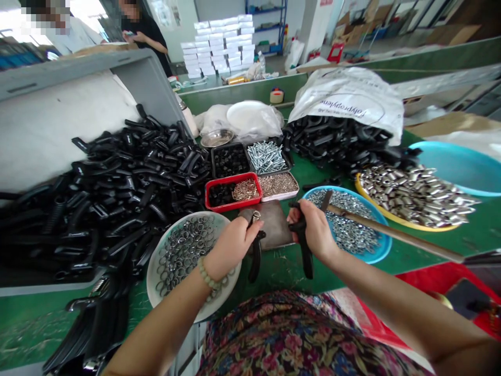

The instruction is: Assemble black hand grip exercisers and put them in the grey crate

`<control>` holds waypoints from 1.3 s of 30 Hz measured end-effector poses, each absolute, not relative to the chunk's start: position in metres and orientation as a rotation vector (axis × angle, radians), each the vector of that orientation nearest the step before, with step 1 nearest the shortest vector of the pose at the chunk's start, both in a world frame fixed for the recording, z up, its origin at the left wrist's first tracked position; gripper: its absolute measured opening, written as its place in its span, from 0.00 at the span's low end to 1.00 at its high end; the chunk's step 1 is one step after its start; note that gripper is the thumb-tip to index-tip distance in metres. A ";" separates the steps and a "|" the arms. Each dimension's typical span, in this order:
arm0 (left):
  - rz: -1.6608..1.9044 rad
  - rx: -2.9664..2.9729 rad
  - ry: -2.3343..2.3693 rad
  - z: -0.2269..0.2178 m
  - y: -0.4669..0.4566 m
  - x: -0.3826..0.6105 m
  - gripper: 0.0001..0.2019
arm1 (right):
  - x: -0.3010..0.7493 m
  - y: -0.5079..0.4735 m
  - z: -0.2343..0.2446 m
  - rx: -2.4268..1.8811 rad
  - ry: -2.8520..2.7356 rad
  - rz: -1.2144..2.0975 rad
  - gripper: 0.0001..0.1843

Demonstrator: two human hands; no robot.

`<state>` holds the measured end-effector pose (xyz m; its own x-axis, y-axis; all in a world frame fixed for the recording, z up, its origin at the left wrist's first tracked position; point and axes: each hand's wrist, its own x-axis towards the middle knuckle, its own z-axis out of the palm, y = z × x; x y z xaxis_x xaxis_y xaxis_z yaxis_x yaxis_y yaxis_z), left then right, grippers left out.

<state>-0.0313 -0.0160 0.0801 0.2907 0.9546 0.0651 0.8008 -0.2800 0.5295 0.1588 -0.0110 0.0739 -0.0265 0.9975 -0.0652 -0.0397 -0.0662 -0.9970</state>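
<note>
My left hand (230,244) is closed round a black plastic handle (255,257) that hangs down from it, with a small metal ring (256,214) at the handle's top by my thumb. My right hand (314,228) is closed round a second black handle (306,256), held upright. Both hands hover over a grey metal block (274,222) on the green table (285,266). A white bowl of metal rings (183,250) sits just left of my left hand. A blue bowl of small nuts (352,230) lies just right of my right hand.
A big heap of black handles (129,177) fills the left. Trays of screws (266,156) and small parts, a red tray (233,192), a yellow bowl of metal sleeves (415,193), a wooden-handled tool (391,232) and a white sack (348,99) lie behind. Two people stand far back.
</note>
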 end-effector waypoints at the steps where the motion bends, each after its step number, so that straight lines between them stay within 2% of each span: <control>1: 0.506 2.176 1.569 0.080 -0.015 -0.032 0.21 | 0.158 -0.011 0.075 -1.233 -1.203 1.336 0.23; 6: 0.456 2.182 1.468 0.082 -0.014 -0.028 0.19 | 0.150 -0.013 0.078 -1.229 -1.369 1.505 0.23; 15: 0.303 2.333 1.378 0.076 -0.015 -0.027 0.18 | 0.150 -0.012 0.083 -1.192 -1.649 1.373 0.22; 22: 0.335 2.322 1.406 0.075 -0.014 -0.019 0.21 | 0.143 -0.026 0.072 -1.235 -1.444 1.287 0.21; 28: 0.352 2.253 1.351 0.077 -0.017 -0.017 0.22 | 0.142 -0.032 0.065 -1.231 -1.275 1.486 0.23; 34: 0.314 2.248 1.428 0.072 -0.023 -0.012 0.21 | 0.131 -0.045 0.040 -1.267 -1.111 1.365 0.23; 37: 0.356 2.187 1.421 0.081 -0.018 -0.026 0.18 | 0.136 -0.020 0.036 -1.195 -1.291 1.393 0.25; 39: 0.466 2.159 1.395 0.091 -0.014 -0.036 0.15 | 0.140 0.018 0.041 -1.128 -1.595 1.260 0.29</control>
<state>-0.0363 -0.0140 0.0908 0.4094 0.9123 0.0047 0.7323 -0.3317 0.5948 0.1402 0.0178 0.0410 -0.2882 0.9559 0.0568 0.1658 0.1082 -0.9802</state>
